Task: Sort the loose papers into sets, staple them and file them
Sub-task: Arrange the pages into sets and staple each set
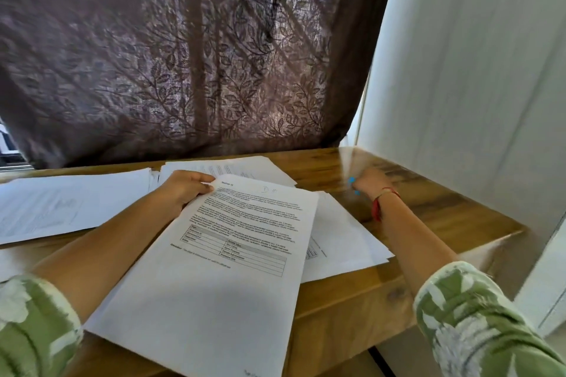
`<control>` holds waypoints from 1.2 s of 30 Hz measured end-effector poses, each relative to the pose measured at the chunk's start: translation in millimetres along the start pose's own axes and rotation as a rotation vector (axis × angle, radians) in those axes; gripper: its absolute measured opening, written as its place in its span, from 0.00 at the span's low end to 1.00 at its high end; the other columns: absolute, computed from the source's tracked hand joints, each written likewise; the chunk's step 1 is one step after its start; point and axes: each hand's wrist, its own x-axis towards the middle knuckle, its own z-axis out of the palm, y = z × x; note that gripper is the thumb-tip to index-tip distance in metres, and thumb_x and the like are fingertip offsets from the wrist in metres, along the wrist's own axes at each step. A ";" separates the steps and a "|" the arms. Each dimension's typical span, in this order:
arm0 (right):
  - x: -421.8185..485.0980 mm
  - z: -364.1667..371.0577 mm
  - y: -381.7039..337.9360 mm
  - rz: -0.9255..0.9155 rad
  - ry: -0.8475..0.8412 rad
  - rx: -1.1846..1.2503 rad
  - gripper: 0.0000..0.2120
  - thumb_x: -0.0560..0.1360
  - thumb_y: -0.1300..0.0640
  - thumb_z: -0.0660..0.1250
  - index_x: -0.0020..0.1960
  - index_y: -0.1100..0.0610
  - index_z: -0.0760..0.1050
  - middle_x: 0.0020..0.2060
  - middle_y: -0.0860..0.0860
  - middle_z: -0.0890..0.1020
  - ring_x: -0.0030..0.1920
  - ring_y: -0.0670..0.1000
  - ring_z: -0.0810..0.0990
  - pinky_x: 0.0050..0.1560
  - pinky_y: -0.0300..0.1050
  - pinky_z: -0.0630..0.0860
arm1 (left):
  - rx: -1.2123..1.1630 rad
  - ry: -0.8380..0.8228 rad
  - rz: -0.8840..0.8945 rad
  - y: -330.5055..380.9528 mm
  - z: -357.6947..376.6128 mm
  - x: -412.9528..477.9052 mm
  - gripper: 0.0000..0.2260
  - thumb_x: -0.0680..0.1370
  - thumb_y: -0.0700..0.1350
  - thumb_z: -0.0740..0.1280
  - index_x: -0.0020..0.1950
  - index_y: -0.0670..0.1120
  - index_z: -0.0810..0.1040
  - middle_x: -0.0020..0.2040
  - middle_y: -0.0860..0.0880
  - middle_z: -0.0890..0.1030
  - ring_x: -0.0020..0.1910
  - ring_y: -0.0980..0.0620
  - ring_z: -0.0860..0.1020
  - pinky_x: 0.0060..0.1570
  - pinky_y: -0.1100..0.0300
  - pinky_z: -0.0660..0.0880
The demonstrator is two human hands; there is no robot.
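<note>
Papers lie spread over the wooden table (pixel 428 217), which we see set against a dark leaf-patterned curtain (pixel 183 55) and a white wall (pixel 474 70) at the right. The printed set (pixel 220 269) nearest us is the largest. Its long axis runs near to far, leaning a little right, with the heading at the far end. A left stack (pixel 61 205) lies flat beside it, more sheets (pixel 346 242) fan out beneath it to the right, and a far pile (pixel 239 167) sits behind it. Our left hand (pixel 183 190) pinches the set's far left corner, thumb on top. Our right hand (pixel 372 182) is blurred over the far right of the table, so we cannot tell its grip. A red thread (pixel 379 205) circles that wrist.
</note>
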 end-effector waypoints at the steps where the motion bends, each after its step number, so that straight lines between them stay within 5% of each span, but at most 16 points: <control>1: -0.9 0.3 -11.5 0.017 -0.070 0.195 0.13 0.76 0.56 0.69 0.57 0.61 0.75 0.50 0.57 0.80 0.42 0.51 0.76 0.46 0.46 0.74 | 0.003 0.014 0.001 -2.3 -6.5 -0.5 0.10 0.77 0.36 0.67 0.56 0.47 0.81 0.56 0.42 0.81 0.48 0.40 0.83 0.54 0.44 0.79; 5: -26.9 3.9 -71.5 0.094 -0.481 1.056 0.16 0.76 0.55 0.68 0.61 0.61 0.73 0.48 0.56 0.82 0.45 0.53 0.83 0.53 0.50 0.78 | 0.027 0.092 0.008 -14.0 -40.3 -7.8 0.12 0.77 0.38 0.68 0.60 0.48 0.80 0.55 0.42 0.81 0.48 0.41 0.82 0.54 0.45 0.79; 9: -61.0 24.4 -130.6 0.025 -0.726 1.366 0.15 0.77 0.52 0.66 0.55 0.64 0.76 0.43 0.60 0.84 0.41 0.55 0.86 0.47 0.52 0.81 | -0.004 0.198 -0.004 -31.7 -88.9 -20.0 0.11 0.78 0.38 0.67 0.58 0.48 0.80 0.54 0.42 0.81 0.47 0.41 0.82 0.55 0.47 0.79; 15: -128.1 81.3 -214.9 -0.053 -0.955 1.469 0.16 0.78 0.54 0.64 0.54 0.68 0.75 0.45 0.62 0.84 0.42 0.54 0.85 0.48 0.46 0.81 | -0.105 0.380 -0.001 -64.7 -162.6 -48.6 0.11 0.77 0.38 0.69 0.58 0.48 0.81 0.51 0.42 0.82 0.49 0.41 0.81 0.53 0.53 0.77; 21: -171.1 133.8 -264.2 -0.005 -1.200 1.494 0.14 0.80 0.54 0.61 0.54 0.65 0.76 0.47 0.60 0.84 0.45 0.58 0.85 0.51 0.53 0.79 | -0.239 0.448 -0.020 -103.7 -190.0 -68.4 0.12 0.75 0.36 0.70 0.58 0.44 0.80 0.51 0.40 0.80 0.44 0.43 0.78 0.53 0.53 0.77; 25: -181.4 153.6 -279.1 0.072 -1.269 1.490 0.14 0.81 0.58 0.55 0.56 0.67 0.74 0.50 0.61 0.83 0.43 0.55 0.83 0.45 0.47 0.81 | -0.293 0.439 -0.001 -106.8 -192.3 -64.0 0.10 0.75 0.36 0.71 0.55 0.45 0.81 0.55 0.39 0.80 0.51 0.41 0.79 0.58 0.50 0.76; 29: -191.2 166.4 -290.2 0.192 -1.168 1.452 0.12 0.81 0.60 0.56 0.51 0.68 0.73 0.45 0.63 0.79 0.40 0.55 0.79 0.34 0.46 0.81 | -0.266 0.450 0.012 -109.8 -190.9 -56.0 0.12 0.75 0.36 0.70 0.57 0.45 0.81 0.59 0.40 0.79 0.56 0.39 0.78 0.60 0.49 0.75; 36: -191.6 181.7 -296.0 0.069 -0.973 1.235 0.03 0.77 0.65 0.65 0.47 0.65 0.75 0.37 0.58 0.79 0.37 0.49 0.77 0.33 0.38 0.79 | -0.159 0.470 0.011 -110.5 -187.6 -51.3 0.10 0.77 0.40 0.69 0.56 0.50 0.81 0.65 0.45 0.76 0.57 0.43 0.78 0.60 0.49 0.76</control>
